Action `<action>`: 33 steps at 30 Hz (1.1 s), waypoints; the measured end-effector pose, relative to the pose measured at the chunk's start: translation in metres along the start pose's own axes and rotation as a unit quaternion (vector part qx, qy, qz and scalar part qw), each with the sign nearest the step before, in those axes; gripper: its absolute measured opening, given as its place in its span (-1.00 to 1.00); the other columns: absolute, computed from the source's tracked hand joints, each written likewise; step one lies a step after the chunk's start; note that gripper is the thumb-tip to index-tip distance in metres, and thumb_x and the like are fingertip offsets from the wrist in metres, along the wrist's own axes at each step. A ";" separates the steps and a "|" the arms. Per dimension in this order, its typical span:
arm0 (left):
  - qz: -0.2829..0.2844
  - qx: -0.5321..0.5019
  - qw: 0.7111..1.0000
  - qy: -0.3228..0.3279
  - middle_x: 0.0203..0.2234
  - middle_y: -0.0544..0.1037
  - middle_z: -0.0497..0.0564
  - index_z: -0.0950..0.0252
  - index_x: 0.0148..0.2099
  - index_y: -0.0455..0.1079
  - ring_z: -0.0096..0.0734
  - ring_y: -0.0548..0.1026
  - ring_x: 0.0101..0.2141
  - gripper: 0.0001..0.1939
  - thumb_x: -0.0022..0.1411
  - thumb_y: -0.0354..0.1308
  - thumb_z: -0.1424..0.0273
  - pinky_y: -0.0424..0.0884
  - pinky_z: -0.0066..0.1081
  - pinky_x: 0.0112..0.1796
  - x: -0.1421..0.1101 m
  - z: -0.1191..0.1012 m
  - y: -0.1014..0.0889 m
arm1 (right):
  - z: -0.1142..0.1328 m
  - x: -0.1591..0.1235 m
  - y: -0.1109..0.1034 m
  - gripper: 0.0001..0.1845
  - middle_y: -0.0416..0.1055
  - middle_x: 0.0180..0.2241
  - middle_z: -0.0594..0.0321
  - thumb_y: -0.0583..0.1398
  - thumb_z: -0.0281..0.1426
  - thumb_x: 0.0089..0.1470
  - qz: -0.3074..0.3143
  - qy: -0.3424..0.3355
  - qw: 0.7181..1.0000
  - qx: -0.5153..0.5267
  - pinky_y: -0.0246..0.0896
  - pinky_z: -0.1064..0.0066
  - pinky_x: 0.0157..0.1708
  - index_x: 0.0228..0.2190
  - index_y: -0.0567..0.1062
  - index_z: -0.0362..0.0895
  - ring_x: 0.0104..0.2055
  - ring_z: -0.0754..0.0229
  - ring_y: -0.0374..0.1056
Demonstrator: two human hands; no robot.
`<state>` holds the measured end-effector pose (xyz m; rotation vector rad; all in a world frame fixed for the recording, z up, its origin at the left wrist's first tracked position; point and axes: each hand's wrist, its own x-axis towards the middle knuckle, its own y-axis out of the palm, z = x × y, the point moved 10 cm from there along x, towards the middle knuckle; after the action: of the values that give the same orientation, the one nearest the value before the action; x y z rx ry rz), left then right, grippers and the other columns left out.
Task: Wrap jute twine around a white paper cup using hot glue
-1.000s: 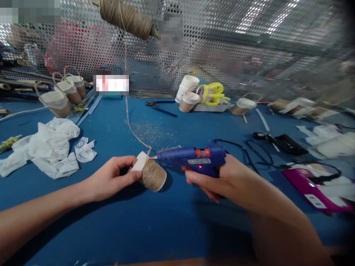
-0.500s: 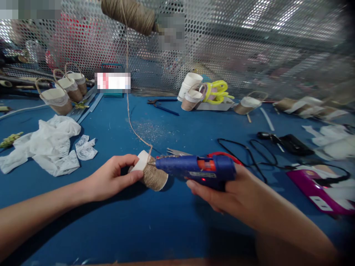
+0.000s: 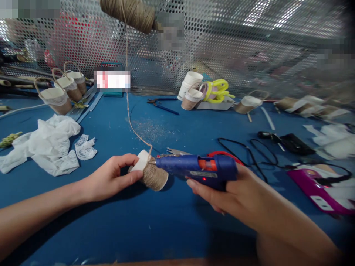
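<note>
Tilted on its side, a small white paper cup [image 3: 155,178] is wrapped in brown twine over most of its wall, with a bare white band near the rim. My left hand [image 3: 118,177] pinches it at the rim end. From the cup, a strand of twine [image 3: 135,129] runs up to a large spool [image 3: 129,14] overhead. My right hand [image 3: 230,195] grips a blue hot glue gun [image 3: 180,165] with a red light lit. Its nozzle touches or nearly touches the twine at the edge of the white band. Behind the gun lie red-handled scissors [image 3: 177,152], partly hidden.
White lace [image 3: 52,144] is heaped at left, near several finished-looking handled cups [image 3: 57,100]. Blue-handled pliers [image 3: 166,105], stacked white cups [image 3: 191,83] and a yellow coil [image 3: 217,90] sit at the back. Black cable [image 3: 249,151] and a purple box [image 3: 313,190] occupy the right. Perforated metal stands behind.
Almost nothing differs. Both hands, the cup and the glue gun hold the same positions, with only a very slight shift of the view.
</note>
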<state>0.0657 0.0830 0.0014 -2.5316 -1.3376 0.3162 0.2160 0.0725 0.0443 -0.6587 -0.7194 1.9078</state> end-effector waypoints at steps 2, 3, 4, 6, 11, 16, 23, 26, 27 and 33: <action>0.001 0.001 1.000 -0.003 -0.41 0.43 0.00 0.38 -0.32 0.34 -0.41 0.34 -0.36 -0.84 0.19 0.00 0.39 0.28 -0.45 -0.30 -0.001 0.001 0.000 | -0.007 0.000 -0.002 -0.72 0.23 -0.79 0.41 0.12 -0.19 -0.01 -0.010 0.025 1.000 0.004 0.12 0.51 -0.76 -0.62 0.32 -0.09 -0.78 0.35 0.16; 0.002 0.003 1.000 -0.005 -0.40 0.43 0.00 0.38 -0.31 0.34 -0.41 0.34 -0.35 -0.83 0.19 -0.01 0.39 0.28 -0.45 -0.29 -0.001 0.002 0.000 | -0.010 0.001 -0.002 -0.70 0.24 -0.79 0.40 0.12 -0.18 -0.01 -0.012 0.033 0.999 0.003 0.12 0.52 -0.76 -0.62 0.31 -0.09 -0.77 0.36 0.17; 0.005 0.005 1.000 -0.006 -0.40 0.43 0.01 0.38 -0.31 0.34 -0.41 0.34 -0.35 -0.83 0.19 -0.01 0.39 0.27 -0.44 -0.29 -0.001 0.002 0.001 | -0.012 0.001 -0.002 -0.69 0.24 -0.78 0.40 0.11 -0.17 -0.01 -0.011 0.038 0.999 0.001 0.13 0.53 -0.75 -0.62 0.30 -0.09 -0.76 0.36 0.18; 0.010 0.013 1.000 -0.006 -0.41 0.41 0.01 0.39 -0.30 0.33 -0.41 0.33 -0.37 -0.82 0.20 -0.02 0.39 0.27 -0.44 -0.30 -0.002 0.002 0.001 | -0.013 0.002 -0.001 -0.68 0.24 -0.79 0.40 0.10 -0.15 0.00 -0.003 0.045 0.999 -0.004 0.14 0.54 -0.74 -0.62 0.29 -0.10 -0.76 0.36 0.19; 0.019 0.024 1.000 -0.005 -0.40 0.41 0.03 0.40 -0.29 0.33 -0.38 0.33 -0.35 -0.81 0.20 -0.04 0.38 0.27 -0.41 -0.28 -0.001 0.001 0.002 | -0.018 0.002 0.001 -0.66 0.23 -0.80 0.39 0.11 -0.14 -0.02 -0.002 0.065 0.998 0.001 0.15 0.53 -0.72 -0.65 0.29 -0.10 -0.76 0.35 0.19; 0.017 0.035 0.999 -0.004 -0.41 0.39 0.01 0.38 -0.31 0.32 -0.40 0.32 -0.36 -0.80 0.20 -0.05 0.36 0.27 -0.41 -0.29 0.000 0.000 0.001 | -0.016 0.001 0.001 -0.70 0.21 -0.81 0.41 0.11 -0.16 0.00 -0.005 0.040 0.999 0.014 0.14 0.52 -0.73 -0.60 0.34 -0.10 -0.76 0.35 0.18; 0.015 0.033 0.999 -0.006 -0.39 0.40 0.01 0.39 -0.29 0.33 -0.40 0.32 -0.36 -0.79 0.21 -0.06 0.36 0.27 -0.42 -0.29 0.000 0.003 0.001 | -0.019 0.000 -0.001 -0.68 0.22 -0.79 0.39 0.11 -0.14 -0.01 -0.019 0.062 0.998 0.017 0.16 0.54 -0.72 -0.61 0.32 -0.10 -0.75 0.36 0.18; 0.014 0.031 0.999 -0.008 -0.40 0.40 0.01 0.38 -0.29 0.33 -0.40 0.32 -0.36 -0.80 0.21 -0.05 0.36 0.27 -0.42 -0.29 0.000 0.003 0.001 | -0.019 0.000 0.000 -0.68 0.22 -0.80 0.39 0.11 -0.14 -0.02 -0.017 0.058 0.998 0.017 0.16 0.53 -0.72 -0.59 0.35 -0.10 -0.76 0.34 0.20; 0.013 0.031 0.999 -0.007 -0.40 0.40 0.01 0.38 -0.29 0.33 -0.40 0.32 -0.36 -0.80 0.21 -0.05 0.36 0.27 -0.42 -0.29 0.000 0.003 0.001 | -0.019 0.000 0.000 -0.69 0.21 -0.80 0.40 0.11 -0.14 -0.02 -0.017 0.056 0.998 0.016 0.16 0.52 -0.72 -0.58 0.36 -0.11 -0.75 0.34 0.20; 0.017 0.028 0.999 -0.009 -0.38 0.40 0.03 0.39 -0.27 0.33 -0.38 0.32 -0.34 -0.80 0.20 -0.05 0.37 0.27 -0.40 -0.27 0.000 0.002 0.002 | -0.012 -0.001 0.002 -0.76 0.20 -0.82 0.44 0.11 -0.20 0.02 -0.002 0.021 1.000 0.021 0.13 0.50 -0.73 -0.52 0.37 -0.09 -0.78 0.35 0.16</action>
<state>0.0664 0.0823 -0.0013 -2.5132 -1.2743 0.3801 0.2239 0.0735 0.0351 -0.6685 -0.6528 1.8957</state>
